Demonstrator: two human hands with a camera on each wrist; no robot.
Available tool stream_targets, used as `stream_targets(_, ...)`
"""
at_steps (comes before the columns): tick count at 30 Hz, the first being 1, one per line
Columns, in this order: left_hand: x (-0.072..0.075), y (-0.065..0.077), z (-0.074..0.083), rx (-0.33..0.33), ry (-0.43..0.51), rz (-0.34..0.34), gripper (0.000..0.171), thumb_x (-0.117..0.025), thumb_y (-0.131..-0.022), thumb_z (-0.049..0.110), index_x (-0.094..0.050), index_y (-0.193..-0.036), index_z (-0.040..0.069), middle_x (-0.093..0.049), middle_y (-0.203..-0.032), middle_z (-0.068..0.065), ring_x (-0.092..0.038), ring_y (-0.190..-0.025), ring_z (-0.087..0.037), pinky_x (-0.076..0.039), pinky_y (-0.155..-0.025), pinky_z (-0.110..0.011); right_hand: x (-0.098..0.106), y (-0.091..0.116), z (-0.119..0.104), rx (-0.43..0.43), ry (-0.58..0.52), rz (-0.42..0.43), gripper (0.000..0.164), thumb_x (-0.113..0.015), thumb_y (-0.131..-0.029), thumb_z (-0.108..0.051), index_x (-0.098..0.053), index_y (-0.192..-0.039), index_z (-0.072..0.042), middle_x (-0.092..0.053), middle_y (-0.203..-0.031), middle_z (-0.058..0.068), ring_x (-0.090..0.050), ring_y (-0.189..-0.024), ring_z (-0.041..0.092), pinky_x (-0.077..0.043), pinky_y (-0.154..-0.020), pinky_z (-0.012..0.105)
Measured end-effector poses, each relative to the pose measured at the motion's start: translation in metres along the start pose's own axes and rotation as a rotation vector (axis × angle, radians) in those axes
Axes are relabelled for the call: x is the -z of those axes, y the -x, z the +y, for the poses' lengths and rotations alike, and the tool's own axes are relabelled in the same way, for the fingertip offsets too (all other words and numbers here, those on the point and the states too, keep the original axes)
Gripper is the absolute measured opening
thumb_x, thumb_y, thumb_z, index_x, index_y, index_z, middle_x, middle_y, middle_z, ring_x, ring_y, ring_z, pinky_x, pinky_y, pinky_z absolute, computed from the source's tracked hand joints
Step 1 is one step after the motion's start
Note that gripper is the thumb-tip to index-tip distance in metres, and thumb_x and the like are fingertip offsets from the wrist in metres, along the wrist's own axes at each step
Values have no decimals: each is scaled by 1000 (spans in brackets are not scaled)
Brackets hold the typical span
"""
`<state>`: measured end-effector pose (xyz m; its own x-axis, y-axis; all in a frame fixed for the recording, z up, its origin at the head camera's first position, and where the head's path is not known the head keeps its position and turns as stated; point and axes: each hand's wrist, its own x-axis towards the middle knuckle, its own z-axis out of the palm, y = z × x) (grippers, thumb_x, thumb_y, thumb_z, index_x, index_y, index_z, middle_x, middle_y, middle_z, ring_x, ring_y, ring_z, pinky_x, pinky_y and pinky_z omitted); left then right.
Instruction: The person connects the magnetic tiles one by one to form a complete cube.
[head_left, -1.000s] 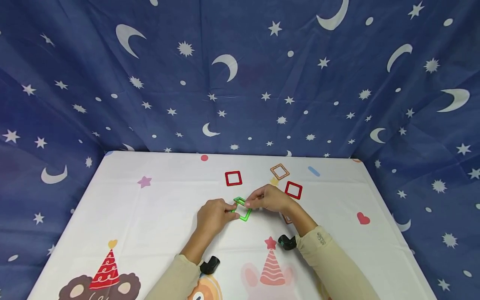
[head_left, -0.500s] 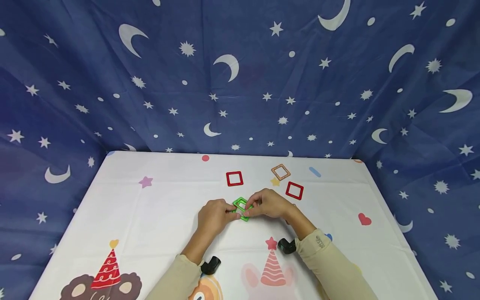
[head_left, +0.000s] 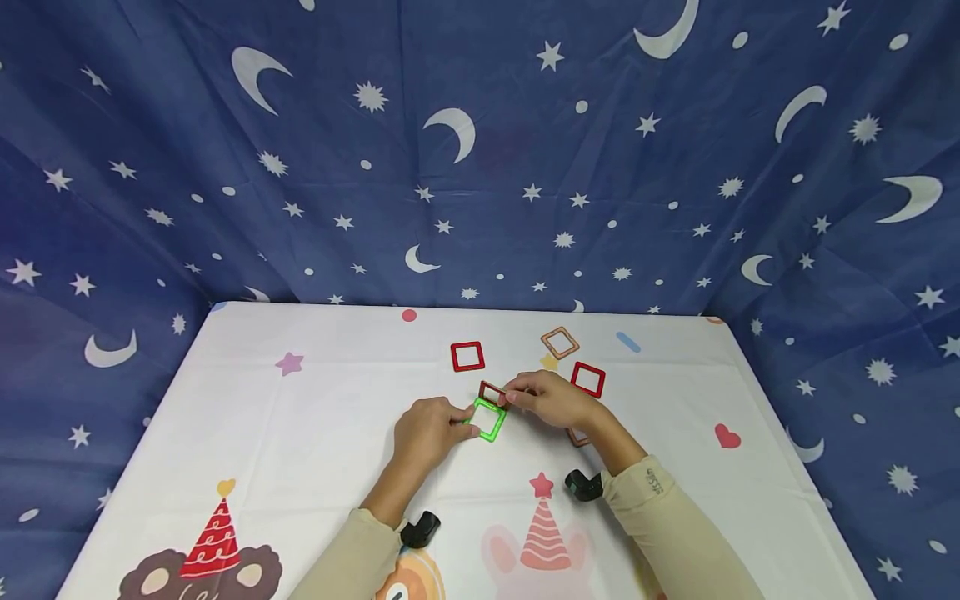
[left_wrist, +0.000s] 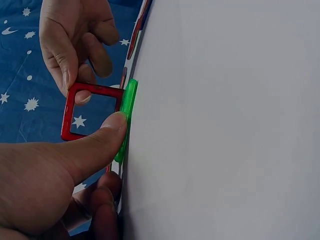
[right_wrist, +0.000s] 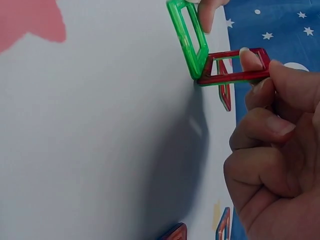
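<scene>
My left hand (head_left: 427, 429) pinches a green square magnetic tile (head_left: 499, 426) near the middle of the table, thumb on its upper face in the left wrist view. My right hand (head_left: 553, 398) holds a red square magnetic tile (left_wrist: 67, 115) between thumb and fingertips. That red tile stands up at an angle from the far edge of the green one, and their edges meet in the right wrist view. A strip of green shows along the underside of the red tile (right_wrist: 232, 77) there. Both tiles have open centres.
Beyond the hands lie a red tile (head_left: 467, 369), an orange tile (head_left: 559, 356) and another red tile (head_left: 591, 367). One more orange-brown tile (head_left: 576, 438) is partly hidden by the right forearm. A blue star-patterned curtain (head_left: 480, 167) borders the white printed tablecloth (head_left: 337, 417).
The piece in my right hand lay tilted over the left hand's green tile with its green side showing; now it is swung back to the far edge, showing red. The left hand stays put.
</scene>
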<state>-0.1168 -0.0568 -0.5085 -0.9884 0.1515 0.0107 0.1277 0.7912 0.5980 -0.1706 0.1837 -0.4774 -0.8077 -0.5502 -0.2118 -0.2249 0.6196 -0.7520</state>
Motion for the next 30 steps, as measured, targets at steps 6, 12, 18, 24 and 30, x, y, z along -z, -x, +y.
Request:
stream_targets(6, 0, 0, 1, -7, -7, 4, 35, -89, -75, 41, -81, -108, 30, -78, -90, 7, -72, -82, -24, -45, -56, -32, 2, -2, -2, -14, -8, 13, 22, -58, -105, -22, -78, -109, -16, -71, -103, 2, -57, -90, 15, -47, -84, 32)
stream_targets(12, 0, 5, 6, 40, -49, 25, 36, -89, -74, 43, -81, -107, 32, -80, -102, 3, -74, -87, -30, -47, -57, -36, 0, -8, -5, 15, 13, 16, 22, -59, -104, -21, -79, -108, -14, -73, -105, 1, -58, -94, 14, -47, -86, 32)
stream_targets(18, -4, 10, 17, 62, -137, 76, 33, -89, -73, 42, -84, -102, 28, -80, -96, 2, -74, -78, -27, -46, -53, -35, -1, -19, -8, 1, 45, 40, 23, -58, -105, -24, -79, -110, -15, -72, -102, 0, -56, -91, 13, -46, -85, 32)
stream_targets(24, -6, 10, 18, 57, -150, 118, 31, -91, -71, 40, -85, -98, 26, -80, -90, 3, -73, -73, -25, -44, -51, -34, 0, -23, -10, -16, 70, 66, 21, -59, -104, -24, -78, -108, -17, -69, -96, -1, -54, -86, 14, -44, -81, 33)
stream_targets(30, -4, 8, 14, 103, -99, 69, 32, -90, -73, 44, -84, -100, 28, -80, -95, 0, -74, -78, -31, -48, -54, -38, 1, -20, -4, -2, 83, 63, 23, -58, -105, -26, -78, -112, -17, -68, -97, -3, -54, -87, 13, -45, -83, 33)
